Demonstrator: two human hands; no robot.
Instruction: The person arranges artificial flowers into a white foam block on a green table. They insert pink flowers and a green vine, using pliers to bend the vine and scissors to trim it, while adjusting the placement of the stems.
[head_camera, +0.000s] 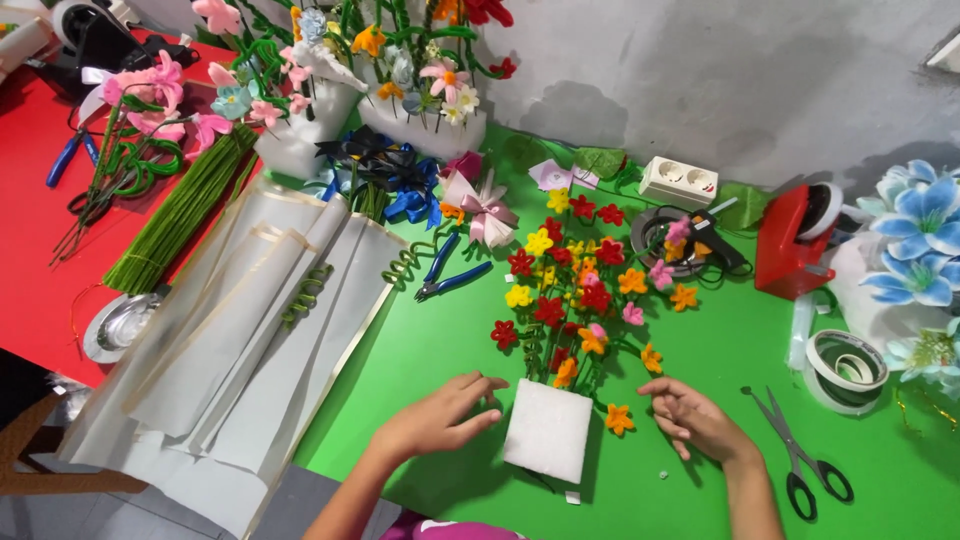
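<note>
Green table (420, 360): foam block (547, 430) between both hands (440, 415).

White foam block (547, 430), matt, grainy; fuzzy pipe-cleaner flowers (580, 290); green tabletop (720, 340), smooth, slightly glossy; steel scissors (795, 450), black plastic handles; translucent wrapping sheets (250, 330).

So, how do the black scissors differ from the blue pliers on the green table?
The scissors lie to the right of the right hand, while the pliers lie farther up, left of the flower bunch. The scissors have black ring handles and long thin metal blades; the pliers have straight blue handles and a short dark nose. The scissors look longer. Both lie flat, slightly open, on the green table, and neither hand touches them.
</note>
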